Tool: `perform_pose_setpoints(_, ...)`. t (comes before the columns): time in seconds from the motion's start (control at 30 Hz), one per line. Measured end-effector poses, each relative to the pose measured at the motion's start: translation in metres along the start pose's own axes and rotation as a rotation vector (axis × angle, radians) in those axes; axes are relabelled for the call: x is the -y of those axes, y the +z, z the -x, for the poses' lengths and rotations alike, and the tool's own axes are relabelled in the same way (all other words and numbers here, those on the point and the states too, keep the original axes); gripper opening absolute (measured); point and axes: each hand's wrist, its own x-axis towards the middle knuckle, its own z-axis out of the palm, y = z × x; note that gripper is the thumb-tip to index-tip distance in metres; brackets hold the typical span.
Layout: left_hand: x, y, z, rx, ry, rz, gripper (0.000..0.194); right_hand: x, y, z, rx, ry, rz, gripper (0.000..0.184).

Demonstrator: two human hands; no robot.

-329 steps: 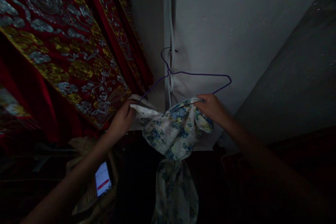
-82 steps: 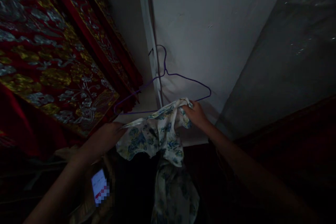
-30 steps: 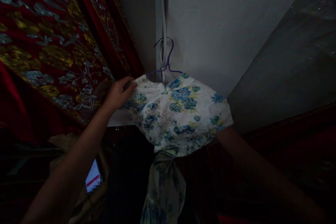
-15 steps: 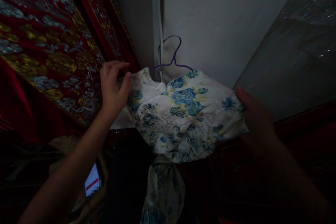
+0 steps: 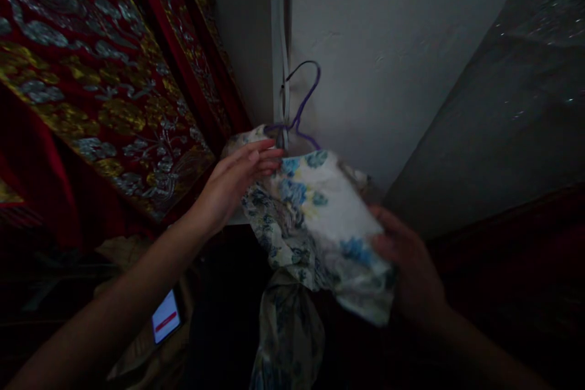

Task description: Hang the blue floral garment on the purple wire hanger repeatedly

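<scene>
A white blouse (image 5: pixel 340 198) with blue and yellow flowers hangs, tilted down to the right, on a purple wire hanger (image 5: pixel 299 119). My left hand (image 5: pixel 231 180) lies over the collar area, its fingers stretched out. At the other side, my right hand (image 5: pixel 406 259) grips the sleeve, pulling it low; the fingertips behind the cloth are hidden. Below the blouse hangs a bunched length of similar flowered cloth (image 5: pixel 290 329). The picture is dark, and the sleeve is blurred.
Red cloth embroidered in gold and silver (image 5: pixel 123 91) stands along the left. A white wall (image 5: pixel 356 42) with a cable (image 5: pixel 284 42) is behind the hanger. Clear plastic sheeting (image 5: pixel 512 109) covers the right side. A lit phone (image 5: pixel 165 315) lies at lower left.
My left hand has moved right from the shoulder to the collar. My right hand has drawn the sleeve down and inward, and the hanger and blouse have tilted.
</scene>
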Motion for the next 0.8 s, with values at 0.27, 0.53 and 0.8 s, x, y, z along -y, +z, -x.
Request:
perform_pose_setpoints(0.27, 0.008, 0.003, 0.079, 0.191, -0.585, 0.086, 0.030, -0.021, 0.015, -0.002, 0.700, -0.353, 0.452, 0.019)
perform_pose_setpoints(0.53, -0.026, -0.038, 0.090, 0.055, -0.304, -0.544, 0.031, -0.063, -0.029, -0.051, 0.127, -0.120, 0.423, 0.034)
perform_pose_setpoints(0.8, -0.003, -0.057, 0.055, -0.407, 0.409, -1.091, 0.023, -0.038, -0.029, -0.081, -0.168, 0.223, -0.136, 0.046)
